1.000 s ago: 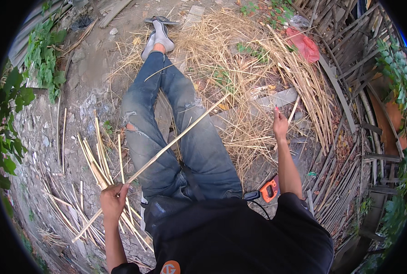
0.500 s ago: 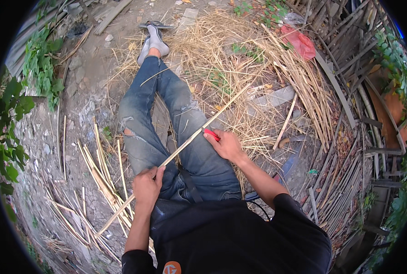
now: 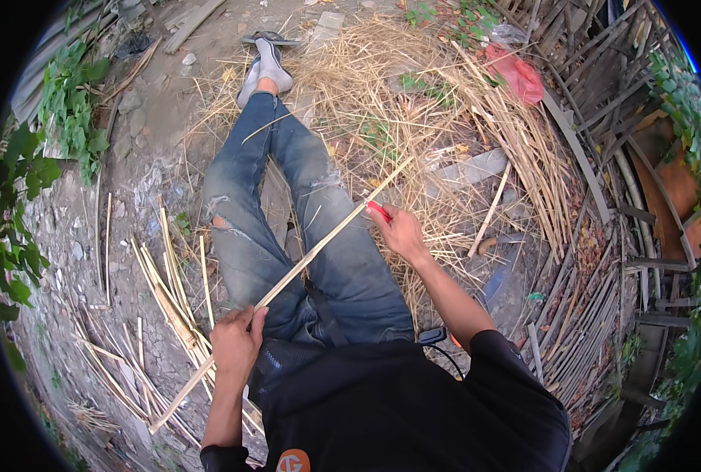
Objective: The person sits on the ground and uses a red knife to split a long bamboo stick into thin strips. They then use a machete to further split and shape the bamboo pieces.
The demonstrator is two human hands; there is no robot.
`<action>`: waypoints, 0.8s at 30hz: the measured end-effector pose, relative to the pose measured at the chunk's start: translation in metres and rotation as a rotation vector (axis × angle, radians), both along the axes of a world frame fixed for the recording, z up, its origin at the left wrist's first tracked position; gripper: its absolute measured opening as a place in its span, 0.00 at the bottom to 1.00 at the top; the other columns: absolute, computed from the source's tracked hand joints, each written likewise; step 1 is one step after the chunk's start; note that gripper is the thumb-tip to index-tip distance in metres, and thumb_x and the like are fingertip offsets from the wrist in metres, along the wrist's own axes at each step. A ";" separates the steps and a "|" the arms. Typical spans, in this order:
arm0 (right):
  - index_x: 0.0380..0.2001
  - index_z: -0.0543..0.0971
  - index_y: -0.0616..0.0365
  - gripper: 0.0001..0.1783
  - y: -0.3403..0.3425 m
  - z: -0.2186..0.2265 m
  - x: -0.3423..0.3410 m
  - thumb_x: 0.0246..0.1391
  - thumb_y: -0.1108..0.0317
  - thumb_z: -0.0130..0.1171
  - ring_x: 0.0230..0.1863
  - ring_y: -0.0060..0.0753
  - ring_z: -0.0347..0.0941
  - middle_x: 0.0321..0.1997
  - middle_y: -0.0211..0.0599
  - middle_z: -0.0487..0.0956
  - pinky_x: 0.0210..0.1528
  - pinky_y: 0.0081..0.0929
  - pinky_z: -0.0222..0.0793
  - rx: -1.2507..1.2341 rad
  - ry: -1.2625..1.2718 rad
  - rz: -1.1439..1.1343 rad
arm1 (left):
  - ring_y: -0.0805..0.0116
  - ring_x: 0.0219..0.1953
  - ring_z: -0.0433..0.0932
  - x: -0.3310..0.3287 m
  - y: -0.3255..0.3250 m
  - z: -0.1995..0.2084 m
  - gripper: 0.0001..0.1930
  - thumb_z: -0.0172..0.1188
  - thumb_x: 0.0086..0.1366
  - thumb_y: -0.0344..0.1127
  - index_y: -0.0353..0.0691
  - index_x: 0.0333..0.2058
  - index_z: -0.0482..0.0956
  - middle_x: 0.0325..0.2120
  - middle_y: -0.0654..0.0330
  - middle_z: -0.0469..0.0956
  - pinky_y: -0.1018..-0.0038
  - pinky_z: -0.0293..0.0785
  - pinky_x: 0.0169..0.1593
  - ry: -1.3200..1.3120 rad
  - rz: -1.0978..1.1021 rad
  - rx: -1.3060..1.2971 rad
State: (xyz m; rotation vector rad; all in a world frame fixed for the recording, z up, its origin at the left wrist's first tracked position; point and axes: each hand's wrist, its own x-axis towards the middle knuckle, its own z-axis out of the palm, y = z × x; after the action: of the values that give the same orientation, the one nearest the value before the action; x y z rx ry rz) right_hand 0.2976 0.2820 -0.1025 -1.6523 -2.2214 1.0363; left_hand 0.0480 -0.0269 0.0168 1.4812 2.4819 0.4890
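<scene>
A long, pale bamboo strip (image 3: 313,253) lies slantwise across my lap, from beside my left hip up past my right knee. My left hand (image 3: 236,340) is closed round its lower part, thumb on top. In my right hand (image 3: 402,234) is a small knife with a red handle (image 3: 380,211), held near the strip's far end. The knife's tip meets the strip there, but the blade is too small to make out clearly. My legs in torn jeans (image 3: 327,228) stretch out under the strip.
Split strips (image 3: 173,303) lie on the ground at my left. Straw-like shavings (image 3: 366,79) spread beyond my right leg, beside a bundle of thin sticks (image 3: 523,149) and a red plastic bag (image 3: 516,75). A large blade (image 3: 496,282) rests right of my thigh. A stick fence (image 3: 602,94) stands far right.
The strip has slid toward the lower left with my left hand. My right hand and the knife have shifted up and right, closer to the strip's far tip.
</scene>
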 end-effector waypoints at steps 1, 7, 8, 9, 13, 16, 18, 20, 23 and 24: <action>0.31 0.82 0.63 0.36 0.011 -0.016 0.007 0.65 0.34 0.54 0.24 0.53 0.74 0.17 0.51 0.75 0.34 0.47 0.69 0.007 0.037 -0.072 | 0.44 0.26 0.81 -0.005 -0.004 0.001 0.13 0.69 0.66 0.43 0.37 0.35 0.87 0.24 0.48 0.80 0.55 0.76 0.32 -0.002 -0.013 0.010; 0.27 0.83 0.67 0.43 0.081 -0.082 0.068 0.64 0.30 0.49 0.26 0.55 0.76 0.19 0.52 0.78 0.39 0.50 0.71 0.253 -0.039 -0.335 | 0.46 0.23 0.80 -0.028 -0.049 0.032 0.13 0.70 0.64 0.42 0.36 0.35 0.88 0.22 0.49 0.79 0.59 0.74 0.29 0.018 -0.038 -0.053; 0.32 0.84 0.68 0.42 0.097 -0.091 0.096 0.66 0.32 0.47 0.34 0.62 0.78 0.28 0.61 0.80 0.44 0.53 0.71 0.216 -0.026 -0.429 | 0.48 0.22 0.79 -0.041 -0.061 0.034 0.13 0.72 0.62 0.41 0.36 0.35 0.88 0.22 0.50 0.79 0.61 0.73 0.27 0.000 -0.043 -0.103; 0.37 0.85 0.69 0.42 0.113 -0.096 0.127 0.67 0.33 0.45 0.42 0.70 0.79 0.36 0.69 0.82 0.50 0.56 0.71 0.183 -0.012 -0.522 | 0.49 0.22 0.79 -0.050 -0.074 0.035 0.12 0.72 0.62 0.41 0.36 0.35 0.88 0.22 0.50 0.79 0.61 0.73 0.27 -0.017 -0.013 -0.089; 0.32 0.83 0.70 0.42 0.124 -0.083 0.160 0.67 0.33 0.49 0.32 0.50 0.79 0.25 0.52 0.79 0.40 0.47 0.71 0.207 0.032 -0.536 | 0.49 0.22 0.79 -0.052 -0.092 0.032 0.13 0.75 0.59 0.40 0.35 0.34 0.88 0.22 0.50 0.80 0.62 0.74 0.28 -0.043 0.082 -0.059; 0.29 0.80 0.63 0.36 0.107 -0.067 0.124 0.67 0.35 0.53 0.22 0.30 0.70 0.17 0.34 0.71 0.29 0.35 0.66 0.042 0.353 -0.524 | 0.49 0.23 0.81 -0.037 -0.066 -0.007 0.13 0.75 0.59 0.40 0.34 0.34 0.88 0.23 0.50 0.81 0.62 0.75 0.29 -0.033 0.025 0.018; 0.34 0.76 0.58 0.30 0.089 -0.060 0.087 0.67 0.37 0.56 0.14 0.17 0.57 0.14 0.21 0.62 0.19 0.25 0.51 -0.149 0.615 -0.523 | 0.49 0.23 0.80 -0.029 -0.056 -0.030 0.13 0.75 0.60 0.40 0.34 0.34 0.88 0.23 0.50 0.81 0.61 0.75 0.29 -0.031 0.016 0.094; 0.37 0.74 0.55 0.26 0.069 -0.038 0.057 0.67 0.40 0.58 0.10 0.12 0.48 0.12 0.15 0.57 0.13 0.20 0.40 -0.335 0.754 -0.531 | 0.49 0.23 0.81 -0.026 -0.045 -0.033 0.14 0.75 0.60 0.41 0.34 0.34 0.88 0.23 0.51 0.81 0.60 0.76 0.29 -0.025 0.005 0.105; 0.29 0.70 0.49 0.21 0.061 -0.042 0.034 0.68 0.47 0.60 0.09 0.14 0.50 0.12 0.16 0.58 0.12 0.22 0.42 -0.405 0.833 -0.535 | 0.50 0.23 0.81 -0.029 -0.046 -0.042 0.15 0.75 0.59 0.42 0.34 0.35 0.88 0.23 0.52 0.81 0.61 0.75 0.28 0.008 -0.028 0.150; 0.28 0.70 0.48 0.21 0.058 -0.049 0.030 0.68 0.47 0.60 0.09 0.14 0.50 0.11 0.16 0.58 0.12 0.22 0.42 -0.414 0.865 -0.554 | 0.51 0.23 0.81 -0.028 -0.045 -0.039 0.15 0.75 0.60 0.42 0.35 0.35 0.88 0.23 0.52 0.80 0.62 0.75 0.28 -0.006 -0.006 0.094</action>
State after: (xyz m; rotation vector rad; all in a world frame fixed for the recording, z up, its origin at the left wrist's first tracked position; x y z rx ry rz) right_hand 0.3275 0.3396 -0.1511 -1.3994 -0.9837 1.6645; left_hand 0.0204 -0.0717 -0.0222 1.5188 2.4807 0.6156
